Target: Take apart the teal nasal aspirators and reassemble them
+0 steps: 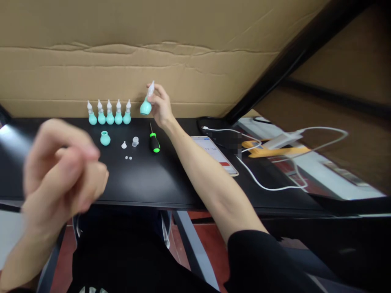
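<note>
My right hand holds a nasal aspirator, a teal rubber bulb with a clear pointed nozzle, in the air above the back of the black table. It is slightly tilted with the nozzle up. Close to the camera, my left hand is raised over the table's left part, blurred, its fingers curled closed with nothing visible in them. Several matching aspirators stand upright in a row at the back left. In front of them are a loose teal bulb, a white nozzle tip, a clear plastic cup and two tiny white discs.
A green-and-black screwdriver lies below my right hand. A phone lies partly behind my right forearm. White cables loop across the table's right side by a yellow-orange object. A cardboard wall closes off the back.
</note>
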The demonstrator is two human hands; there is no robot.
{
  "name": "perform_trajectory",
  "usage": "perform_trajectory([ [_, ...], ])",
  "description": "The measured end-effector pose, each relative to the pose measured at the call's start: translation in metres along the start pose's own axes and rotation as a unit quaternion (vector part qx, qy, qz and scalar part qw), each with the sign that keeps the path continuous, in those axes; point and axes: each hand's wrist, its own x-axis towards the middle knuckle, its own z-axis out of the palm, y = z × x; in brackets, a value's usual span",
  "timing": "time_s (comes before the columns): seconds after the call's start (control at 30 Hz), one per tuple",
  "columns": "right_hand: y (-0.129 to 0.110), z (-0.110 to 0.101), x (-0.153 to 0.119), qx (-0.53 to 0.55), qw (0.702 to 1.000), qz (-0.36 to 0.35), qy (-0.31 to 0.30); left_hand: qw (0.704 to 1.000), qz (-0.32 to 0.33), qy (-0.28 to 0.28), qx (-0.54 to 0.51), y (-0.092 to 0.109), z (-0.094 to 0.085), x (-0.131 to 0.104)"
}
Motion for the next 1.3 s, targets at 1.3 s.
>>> perform_trajectory([
  [1.3,-0.124,0.034,-0.148,-0.152,0.950,-0.161,-0.218,0.853,0.286,-0.242,0.363,-0.131,-0.046,0.081],
])
